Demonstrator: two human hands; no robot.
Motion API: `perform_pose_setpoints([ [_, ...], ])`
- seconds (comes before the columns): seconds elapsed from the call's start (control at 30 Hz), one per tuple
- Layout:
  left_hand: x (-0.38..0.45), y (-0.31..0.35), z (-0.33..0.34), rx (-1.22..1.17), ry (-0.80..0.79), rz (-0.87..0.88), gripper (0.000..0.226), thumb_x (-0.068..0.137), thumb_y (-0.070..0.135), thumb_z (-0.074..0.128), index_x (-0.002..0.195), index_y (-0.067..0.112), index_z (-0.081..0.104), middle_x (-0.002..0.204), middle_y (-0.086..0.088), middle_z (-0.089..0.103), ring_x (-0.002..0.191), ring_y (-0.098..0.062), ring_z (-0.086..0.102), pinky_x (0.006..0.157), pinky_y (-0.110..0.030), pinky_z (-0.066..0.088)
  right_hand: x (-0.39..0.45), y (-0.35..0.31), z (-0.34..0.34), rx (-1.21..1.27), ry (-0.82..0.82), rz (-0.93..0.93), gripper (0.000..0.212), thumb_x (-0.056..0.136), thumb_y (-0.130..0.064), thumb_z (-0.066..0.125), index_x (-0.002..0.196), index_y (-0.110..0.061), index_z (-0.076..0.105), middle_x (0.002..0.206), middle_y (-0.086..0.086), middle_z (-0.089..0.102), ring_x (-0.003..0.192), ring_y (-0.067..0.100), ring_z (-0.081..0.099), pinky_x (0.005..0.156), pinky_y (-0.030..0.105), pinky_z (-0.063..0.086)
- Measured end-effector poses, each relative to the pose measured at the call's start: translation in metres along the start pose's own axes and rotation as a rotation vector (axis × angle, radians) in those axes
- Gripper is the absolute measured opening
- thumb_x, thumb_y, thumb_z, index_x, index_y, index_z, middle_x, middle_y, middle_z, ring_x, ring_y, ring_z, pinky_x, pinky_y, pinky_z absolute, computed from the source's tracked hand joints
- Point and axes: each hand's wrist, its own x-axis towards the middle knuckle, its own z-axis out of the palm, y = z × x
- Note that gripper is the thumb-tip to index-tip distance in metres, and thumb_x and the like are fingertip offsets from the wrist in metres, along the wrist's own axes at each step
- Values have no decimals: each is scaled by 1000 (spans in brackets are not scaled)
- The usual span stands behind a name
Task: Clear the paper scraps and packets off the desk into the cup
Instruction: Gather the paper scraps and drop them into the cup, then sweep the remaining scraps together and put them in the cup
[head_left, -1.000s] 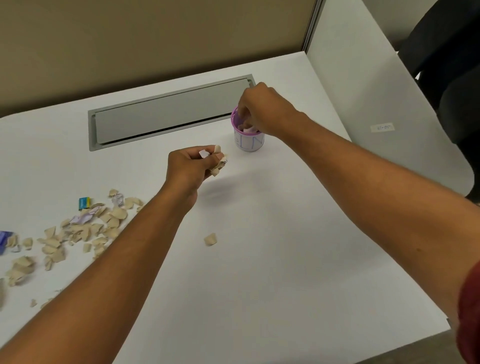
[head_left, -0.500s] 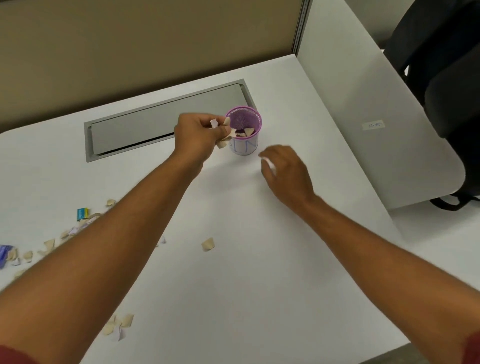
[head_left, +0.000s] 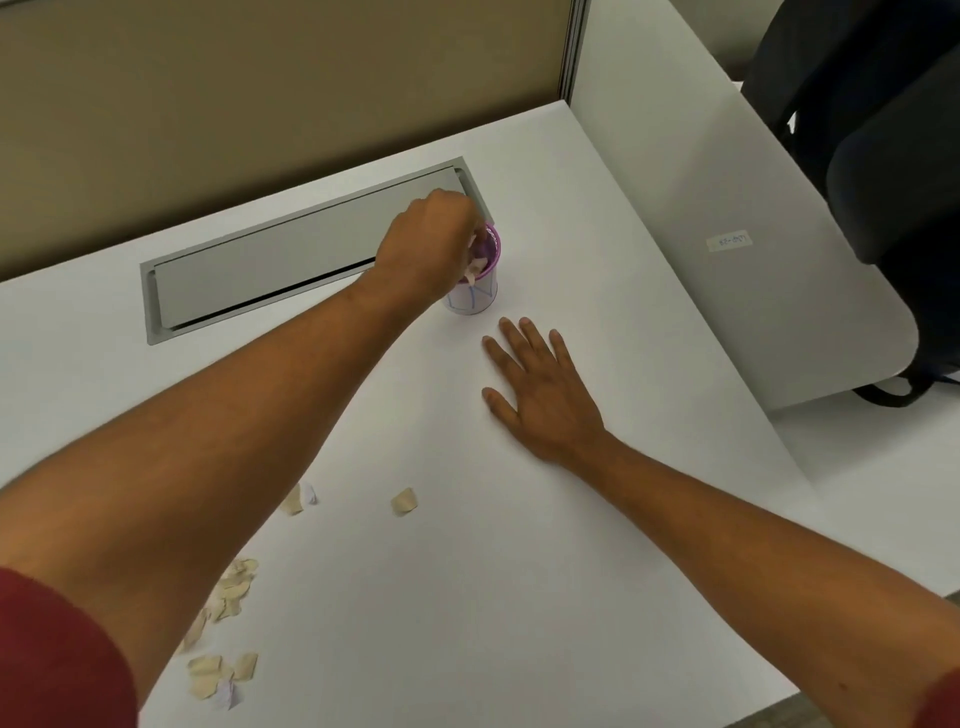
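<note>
At the far middle of the white desk (head_left: 519, 597), just right of the grey cable hatch (head_left: 291, 260), stands the cup (head_left: 480, 291), purple at the rim with blue marks on its white side and tan scraps showing inside. The left hand (head_left: 428, 247) is over its mouth, fingers bunched downward into the opening; whether they pinch any paper I cannot tell. The right hand (head_left: 540, 395) lies flat on the desk just near of the cup, fingers spread and holding nothing. A lone scrap (head_left: 404, 501) sits near of both hands, another pair (head_left: 298, 500) to its left beside the left forearm, and a loose pile of scraps (head_left: 223, 634) lies at the near left.
</note>
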Motion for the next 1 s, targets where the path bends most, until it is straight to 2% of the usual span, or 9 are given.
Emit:
perform_pose_setpoints([
  [0.17,2,-1,-19,-2,45,-3,48,87,12,80,132,15,66,132,-14,67,120,-36,63,79,-33,42,0,0,0,15,8,6,65,105,-54,32,162,-24,28,173,3,18,161,25,11,129,51,11],
  [0.3,-2,4,-12,37,52,29,28,91,15,77,119,12,74,123,-16,72,110,-36,68,78,-34,44,1,0,0,29,13,12,64,105,-52,32,162,-24,29,172,4,19,161,25,12,129,51,10],
  [0.37,-5,6,-6,24,26,37,26,93,17,75,118,11,75,123,-16,73,110,-34,69,81,-33,46,1,-1,-2,42,16,12,63,105,-52,33,161,-24,31,172,3,20,161,24,12,129,51,10],
  [0.53,-18,-7,-9,-292,99,-71,23,93,15,76,116,13,78,114,-7,77,105,-22,71,83,-25,53,-1,-1,-1,91,34,12,61,105,-50,37,158,-20,40,170,5,28,159,26,18,129,51,13],
  [0.63,-58,-25,-14,-441,176,-115,22,92,17,78,115,15,78,109,-2,79,94,-12,69,81,-18,52,-3,-1,-1,141,98,-1,53,104,-42,46,148,-13,52,161,10,43,153,30,33,126,51,22],
  [0.73,-122,-55,-3,-458,244,-164,18,94,25,77,111,20,79,107,4,79,94,-11,70,86,-28,58,-13,-11,-5,173,197,-49,42,100,-35,59,136,-14,62,144,8,56,129,29,54,107,49,43],
  [0.83,-201,-87,25,-389,281,-241,14,96,28,74,108,22,77,111,5,77,105,-19,68,97,-38,53,-35,-48,-11,325,48,-32,48,96,-41,68,136,-17,61,136,-1,48,104,16,56,85,34,52],
  [0.9,-253,-103,51,-365,298,-302,16,97,25,73,111,19,76,118,1,76,113,-26,66,103,-39,49,-50,-77,-9,444,-120,-7,54,91,-43,74,138,-18,61,132,-7,44,96,8,51,82,26,47],
  [1.0,-317,-118,95,-271,225,-385,35,101,32,66,132,17,68,144,-7,64,139,-32,53,119,-47,38,-58,-115,-1,508,-222,-2,41,90,-30,78,128,-19,68,116,-7,52,83,7,50,78,19,40],
])
